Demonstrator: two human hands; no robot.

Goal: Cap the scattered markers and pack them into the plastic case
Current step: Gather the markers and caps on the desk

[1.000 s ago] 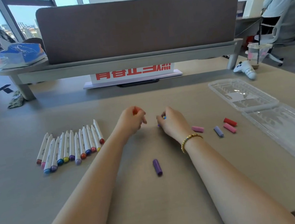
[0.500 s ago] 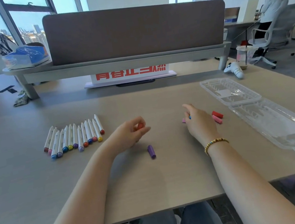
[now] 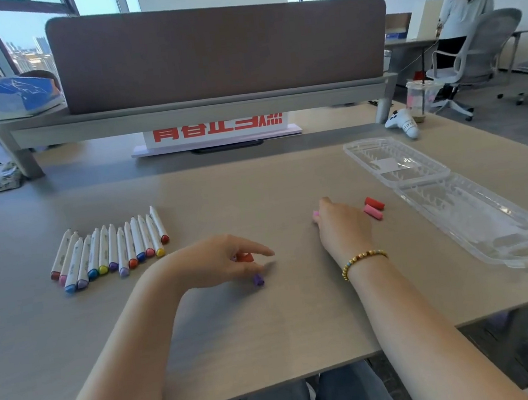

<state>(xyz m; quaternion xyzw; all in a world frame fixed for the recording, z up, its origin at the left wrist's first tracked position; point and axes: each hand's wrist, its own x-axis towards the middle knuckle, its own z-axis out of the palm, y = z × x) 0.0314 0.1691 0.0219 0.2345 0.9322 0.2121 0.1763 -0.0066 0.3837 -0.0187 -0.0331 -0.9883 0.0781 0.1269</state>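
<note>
Lying in a neat slanted row at the left of the frame, the markers (image 3: 110,250) were white-barrelled with coloured ends, side by side on the smooth pale counter (image 3: 271,330). Right of centre, a red cap (image 3: 374,203) and a pink cap (image 3: 373,212) lay touching, short and cylindrical. Beyond them the clear plastic case (image 3: 446,198) lay open, both ridged, glossy halves holding no markers. The left hand (image 3: 220,260) had its fingers (image 3: 258,251) curled on a small red cap (image 3: 246,257), reaching down over a purple cap (image 3: 258,279) on the counter. The right hand (image 3: 341,224), a beaded bracelet (image 3: 361,259) on its wrist, rested palm down beside another pink cap (image 3: 315,214); whether its fingers gripped anything I could not tell.
</note>
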